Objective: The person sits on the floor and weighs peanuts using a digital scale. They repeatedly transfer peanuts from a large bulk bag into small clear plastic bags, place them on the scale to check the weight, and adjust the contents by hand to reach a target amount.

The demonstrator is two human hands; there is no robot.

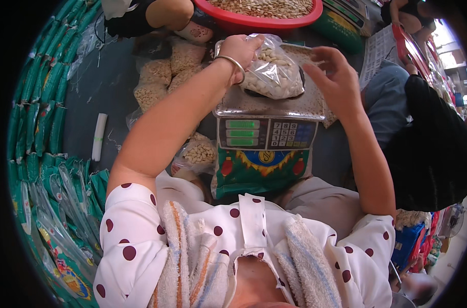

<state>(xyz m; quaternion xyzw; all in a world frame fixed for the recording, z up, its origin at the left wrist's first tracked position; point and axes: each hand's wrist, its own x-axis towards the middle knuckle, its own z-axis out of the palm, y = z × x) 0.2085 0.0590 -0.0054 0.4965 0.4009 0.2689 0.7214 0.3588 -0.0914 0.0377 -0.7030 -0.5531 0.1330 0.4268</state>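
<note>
I see the left hand [239, 54], fingers clamped on a clear bag [274, 77] atop the scale [274, 109], hiding part of its left edge; the red tub [272, 23] beyond is cut off. The right hand [338, 77], fingers apart, hovers by the right edge; bare metal lies along the near edge.

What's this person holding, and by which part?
The left hand grips a clear bag of pale seeds by its upper edge; the right hand holds nothing.

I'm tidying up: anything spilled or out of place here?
Loose white strands on the dark floor beside the white roll look like stray scraps. The metal scale pan looks speckled; crumbs or wear, I can't tell.
</note>
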